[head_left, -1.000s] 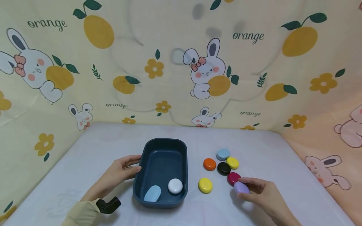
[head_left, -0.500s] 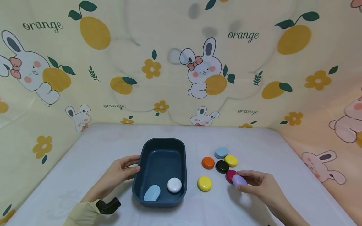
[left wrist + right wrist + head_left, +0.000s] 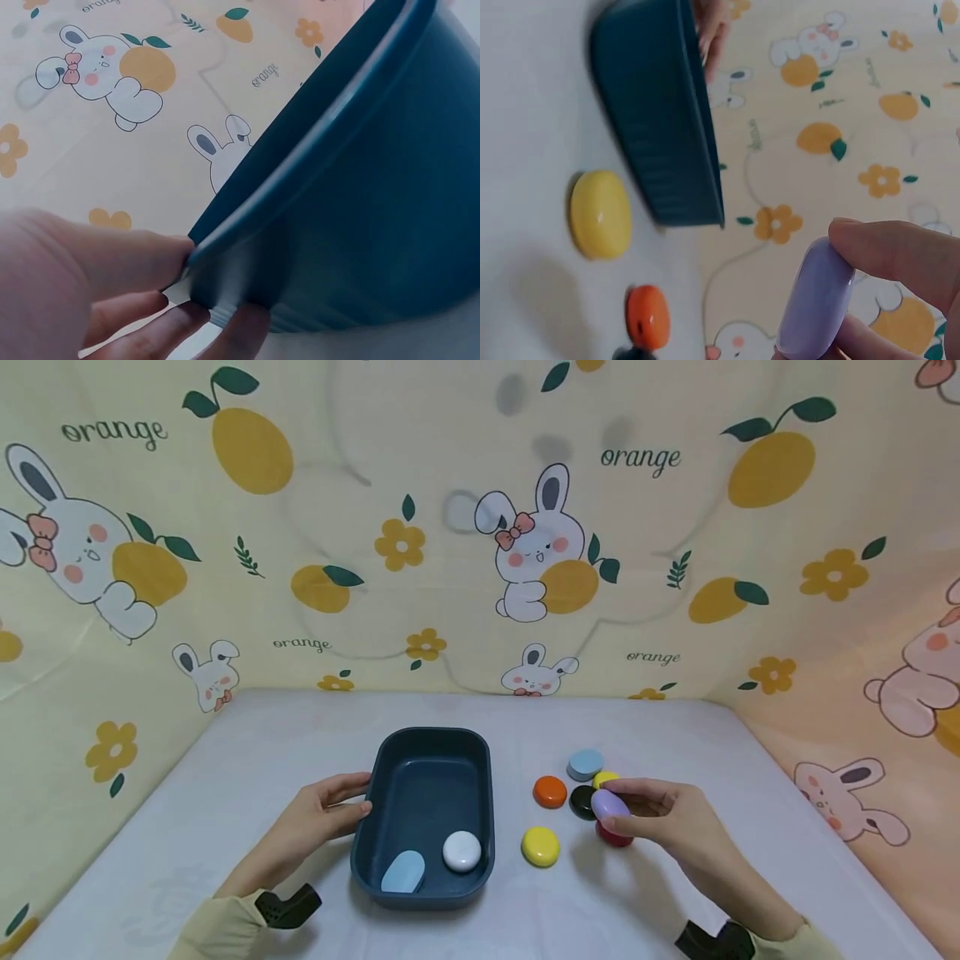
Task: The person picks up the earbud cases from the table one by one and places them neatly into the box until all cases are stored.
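Observation:
My right hand (image 3: pixel 651 810) pinches a lilac pebble (image 3: pixel 611 805) (image 3: pixel 815 304) and holds it in the air above the group of pebbles on the white table (image 3: pixel 675 893). My left hand (image 3: pixel 322 817) (image 3: pixel 112 292) grips the left rim of the dark blue tub (image 3: pixel 375 827) (image 3: pixel 352 195), thumb on top and fingers under the rim. Inside the tub lie a light blue pebble (image 3: pixel 404 872) and a white pebble (image 3: pixel 462 851). On the table right of the tub sit a yellow pebble (image 3: pixel 541 846) (image 3: pixel 600 214), an orange one (image 3: pixel 550 791) (image 3: pixel 647 317), a black one (image 3: pixel 581 801), a pale blue one (image 3: pixel 585 764), a second yellow one (image 3: pixel 604 777) and a crimson one (image 3: pixel 615 837) partly under my hand.
A cloth printed with rabbits and oranges (image 3: pixel 525 552) hangs behind and to both sides of the table. Bare table surface lies behind the tub and along the front edge.
My right hand has lifted the lilac pebble off the table and carried it up and to the left, over the other pebbles. The left hand stays on the tub.

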The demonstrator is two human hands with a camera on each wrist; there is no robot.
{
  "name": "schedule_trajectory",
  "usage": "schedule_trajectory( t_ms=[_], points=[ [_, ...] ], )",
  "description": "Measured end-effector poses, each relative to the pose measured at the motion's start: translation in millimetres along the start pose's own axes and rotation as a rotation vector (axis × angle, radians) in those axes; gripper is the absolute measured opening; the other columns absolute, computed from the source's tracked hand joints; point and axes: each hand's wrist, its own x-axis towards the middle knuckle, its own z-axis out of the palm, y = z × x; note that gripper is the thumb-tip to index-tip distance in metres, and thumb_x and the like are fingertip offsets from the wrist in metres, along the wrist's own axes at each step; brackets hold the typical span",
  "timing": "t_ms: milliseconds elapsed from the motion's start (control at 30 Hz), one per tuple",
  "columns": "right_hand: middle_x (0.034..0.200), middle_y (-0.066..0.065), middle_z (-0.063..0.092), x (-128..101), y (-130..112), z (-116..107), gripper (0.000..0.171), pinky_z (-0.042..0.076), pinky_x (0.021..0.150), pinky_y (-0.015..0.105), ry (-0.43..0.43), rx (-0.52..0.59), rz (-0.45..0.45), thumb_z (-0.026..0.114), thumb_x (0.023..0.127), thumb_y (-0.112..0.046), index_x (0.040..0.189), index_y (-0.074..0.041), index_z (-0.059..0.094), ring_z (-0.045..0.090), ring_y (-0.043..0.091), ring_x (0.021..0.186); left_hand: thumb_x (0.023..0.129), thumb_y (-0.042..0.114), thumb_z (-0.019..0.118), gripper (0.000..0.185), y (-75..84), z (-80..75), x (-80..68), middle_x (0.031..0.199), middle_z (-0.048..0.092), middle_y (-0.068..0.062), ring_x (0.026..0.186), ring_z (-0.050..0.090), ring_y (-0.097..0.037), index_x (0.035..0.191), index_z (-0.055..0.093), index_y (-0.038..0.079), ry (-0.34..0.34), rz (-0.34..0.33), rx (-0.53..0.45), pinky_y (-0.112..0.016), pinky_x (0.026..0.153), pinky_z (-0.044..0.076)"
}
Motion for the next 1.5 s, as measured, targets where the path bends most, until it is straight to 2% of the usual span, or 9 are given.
schedule_trajectory(
  t_ms=[267, 633, 733, 800, 900, 1100, 1400, 1500],
  points=[
    [0.120, 0.015, 0.066, 7, -14, 18, 0.053, 0.055, 0.088, 0.028, -0.037, 0.088, -0.010, 0.086, 0.077, -0.015, 0.123, 0.002, 0.065, 0.062, 0.027, 0.106, 0.094, 0.017, 0.069, 0.053, -1.5, 2.5, 1.2, 0.141, 0.050, -0.019, 0.115, 0.061, -0.032, 0.141, 0.050, 0.003, 0.005, -0.014, -0.003, -0.043, 0.090, 0.055],
    [0.116, 0.010, 0.068, 13, -21, 42, 0.050, 0.054, 0.090, 0.034, -0.051, 0.056, 0.033, 0.088, 0.075, -0.022, 0.119, -0.005, 0.070, 0.062, 0.027, 0.105, 0.093, 0.020, 0.071, 0.055, -10.6, 4.6, -2.7, 0.141, 0.050, -0.021, 0.113, 0.062, -0.033, 0.140, 0.049, 0.001, -0.010, -0.013, -0.027, -0.044, 0.088, 0.056],
    [0.115, 0.009, 0.069, 15, -23, 47, 0.048, 0.054, 0.088, 0.030, -0.075, 0.065, 0.025, 0.087, 0.076, -0.023, 0.118, -0.006, 0.071, 0.063, 0.027, 0.104, 0.093, 0.020, 0.071, 0.055, -9.9, 4.2, -2.4, 0.141, 0.050, -0.021, 0.113, 0.062, -0.032, 0.140, 0.049, 0.001, -0.006, -0.011, -0.028, -0.044, 0.088, 0.056],
    [0.114, 0.008, 0.069, 16, -25, 51, 0.047, 0.055, 0.081, 0.026, -0.091, 0.082, 0.033, 0.088, 0.075, -0.022, 0.117, -0.008, 0.072, 0.063, 0.026, 0.103, 0.093, 0.020, 0.070, 0.054, -8.9, 3.5, -1.5, 0.141, 0.051, -0.020, 0.114, 0.061, -0.032, 0.140, 0.050, 0.001, -0.007, -0.008, -0.033, -0.044, 0.088, 0.056],
    [0.116, 0.010, 0.068, 19, -28, 55, 0.047, 0.055, 0.080, 0.025, -0.123, 0.113, 0.010, 0.087, 0.076, -0.019, 0.118, -0.005, 0.071, 0.063, 0.028, 0.102, 0.094, 0.020, 0.069, 0.053, -6.9, 2.5, -0.2, 0.140, 0.051, -0.020, 0.114, 0.061, -0.032, 0.140, 0.050, 0.002, -0.010, 0.002, -0.034, -0.043, 0.089, 0.055],
    [0.117, 0.012, 0.066, 23, -34, 68, 0.046, 0.054, 0.090, 0.031, -0.161, 0.136, -0.038, 0.085, 0.078, -0.018, 0.119, -0.003, 0.070, 0.062, 0.028, 0.102, 0.094, 0.018, 0.069, 0.052, -4.4, 0.6, 0.8, 0.141, 0.050, -0.020, 0.114, 0.061, -0.032, 0.140, 0.050, 0.002, -0.006, 0.014, -0.018, -0.043, 0.089, 0.055],
    [0.114, 0.011, 0.068, 30, -42, 101, 0.045, 0.055, 0.089, 0.036, -0.262, 0.174, -0.041, 0.086, 0.078, -0.018, 0.118, -0.003, 0.070, 0.063, 0.029, 0.101, 0.095, 0.019, 0.068, 0.051, -5.6, -0.5, 0.9, 0.141, 0.050, -0.019, 0.115, 0.061, -0.032, 0.140, 0.050, 0.002, -0.005, 0.008, -0.015, -0.043, 0.089, 0.055],
    [0.112, 0.009, 0.069, 31, -42, 115, 0.043, 0.056, 0.086, 0.037, -0.301, 0.149, -0.056, 0.086, 0.078, -0.019, 0.116, -0.006, 0.071, 0.063, 0.028, 0.099, 0.094, 0.018, 0.069, 0.051, -5.1, -0.1, 0.9, 0.141, 0.051, -0.018, 0.115, 0.061, -0.031, 0.140, 0.050, 0.003, -0.003, 0.005, -0.018, -0.043, 0.089, 0.055]
  ],
)
